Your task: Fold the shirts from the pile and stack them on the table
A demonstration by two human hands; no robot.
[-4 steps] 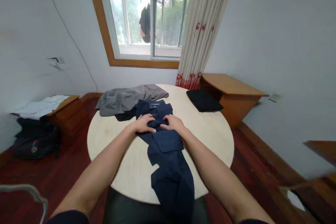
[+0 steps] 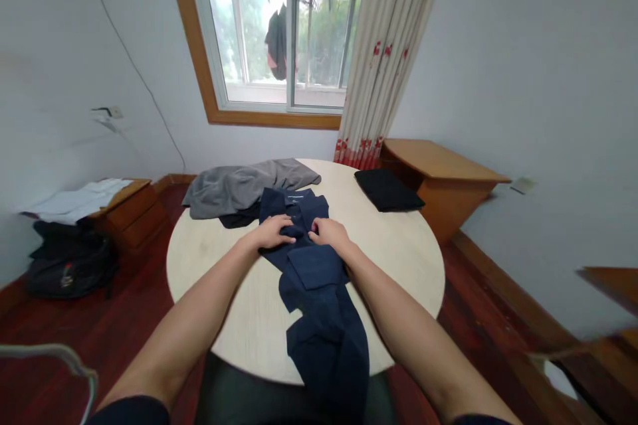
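A dark navy shirt point(image 2: 319, 319) lies lengthwise on the round table point(image 2: 399, 259), its collar end with a small pale label pointing away from me. The lower part hangs over the near edge, partly folded and creased. My left hand point(image 2: 272, 232) is on the left side of the shirt's upper part, fingers and thumb bent round a fold of cloth. On the opposite side, my right hand point(image 2: 329, 234) has its fingers curled in on the fabric. Some fingertips are hidden in the dark cloth.
Behind the shirt to the left lies a crumpled grey garment point(image 2: 239, 189), with dark cloth point(image 2: 242, 218) beneath its edge. A folded black garment point(image 2: 389, 190) rests at the back right. A wooden desk point(image 2: 443, 163) stands beyond the table, near the curtain point(image 2: 386, 60).
My left thumb has drawn slightly up and closer to the fingers. The right fingers have curled in a little more. The shirt stays nearly in place.
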